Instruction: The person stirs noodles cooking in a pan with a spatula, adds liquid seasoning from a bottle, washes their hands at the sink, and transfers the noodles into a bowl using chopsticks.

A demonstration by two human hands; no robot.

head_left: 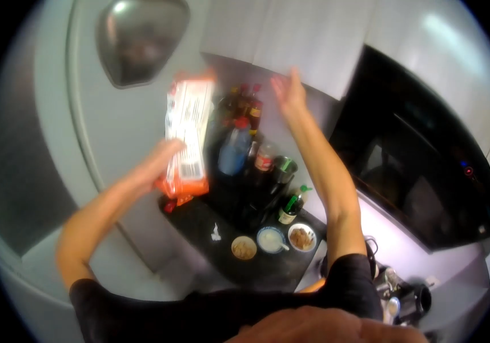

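My left hand [168,153] grips an orange and white plastic package [191,126] by its side, holding it upright before the pale door at left. Printed text and a barcode show on the package; its contents are hidden. My right hand [289,94] is raised at the lower edge of the pale wall cabinet [310,43]. Its fingers are slightly blurred but apart, and nothing is in them. Below, between my arms, stand a blue bottle with a red cap [235,150] and several darker bottles [248,106].
Three small bowls, one with light pieces [244,248], one with white contents and a spoon [271,240] and one with brown pieces [302,237], stand on the dark counter [231,271]. A green-capped bottle [293,204] is behind them. The black range hood [410,154] juts out at right.
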